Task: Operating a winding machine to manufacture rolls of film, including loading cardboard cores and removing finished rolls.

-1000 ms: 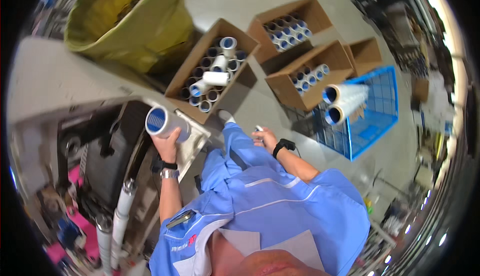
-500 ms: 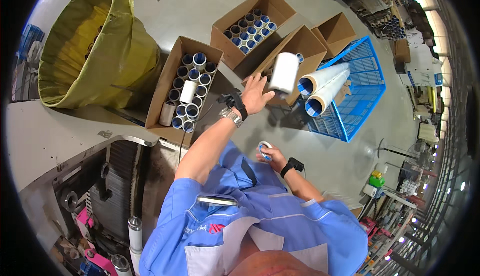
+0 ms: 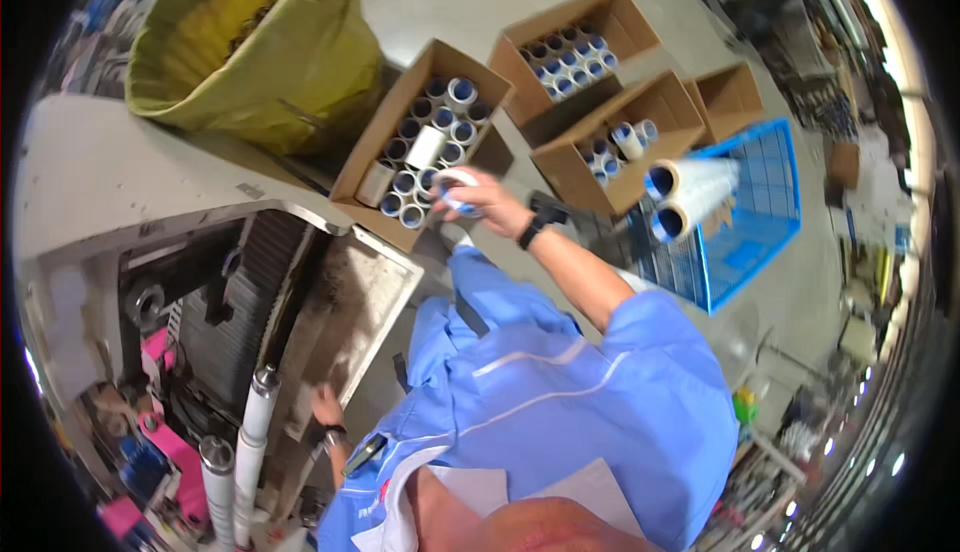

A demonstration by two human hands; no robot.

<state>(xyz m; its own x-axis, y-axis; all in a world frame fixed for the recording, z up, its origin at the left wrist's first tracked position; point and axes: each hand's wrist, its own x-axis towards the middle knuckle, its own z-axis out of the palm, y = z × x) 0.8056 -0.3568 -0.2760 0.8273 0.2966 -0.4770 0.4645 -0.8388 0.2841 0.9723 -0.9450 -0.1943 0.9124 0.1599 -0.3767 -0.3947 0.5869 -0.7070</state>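
Observation:
My right hand (image 3: 485, 202) is closed around a small white tape roll (image 3: 457, 180) with a blue inner side. It hovers, slightly blurred, at the near right edge of a cardboard box (image 3: 350, 174) filled with upright white rolls with blue insides. One white roll (image 3: 426, 147) lies on its side on top of them. Low at the left, my left hand (image 3: 325, 407) hangs beside the machine's pale metal tray (image 3: 345, 327). Its fingers look loosely apart, with nothing seen in them.
A yellow-green sack (image 3: 300, 72) stands behind the machine table (image 3: 120, 162). Farther right are a second box (image 3: 635, 27) of rolls, a partly filled box (image 3: 570, 167), another carton (image 3: 740, 102) and a blue crate (image 3: 790, 192) holding long film rolls (image 3: 705, 182). Metal rollers (image 3: 255, 412) rise at lower left.
My left hand has drawn back from the middle box to the machine. The white roll in midair there is gone from the air. My right hand has moved up and left with its tape roll.

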